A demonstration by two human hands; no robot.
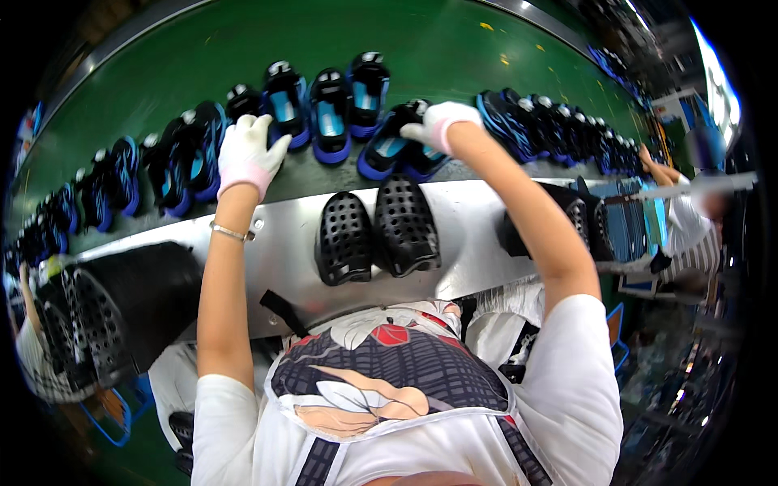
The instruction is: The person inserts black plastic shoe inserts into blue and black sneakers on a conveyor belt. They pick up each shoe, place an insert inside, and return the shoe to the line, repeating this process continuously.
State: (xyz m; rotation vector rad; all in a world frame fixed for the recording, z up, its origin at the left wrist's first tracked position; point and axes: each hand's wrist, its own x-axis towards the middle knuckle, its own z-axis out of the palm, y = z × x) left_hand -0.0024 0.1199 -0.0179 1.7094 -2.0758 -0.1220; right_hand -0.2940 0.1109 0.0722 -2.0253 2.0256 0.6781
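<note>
My left hand (247, 154), in a white glove, has its fingers spread beside a black shoe (243, 101) with nothing held. My right hand (444, 127), also gloved, is at a black shoe with a blue sole (387, 146); its thumb reaches over the shoe and its other fingers are partly hidden. Between the hands stand several black shoes with blue soles and light-blue insoles, among them one in the middle (330, 117) and one behind it (368, 93). Nearer to me, two black perforated clogs (344, 239) (405, 227) rest side by side on the metal ledge (478, 235).
A green belt surface (421, 32) carries rows of similar shoes to the left (170, 166) and right (519, 125). Larger black perforated clogs (105, 316) stand at the ledge's left end. Blue-grey stacked pieces (624, 219) are on the right. Another person (689, 219) is at the far right.
</note>
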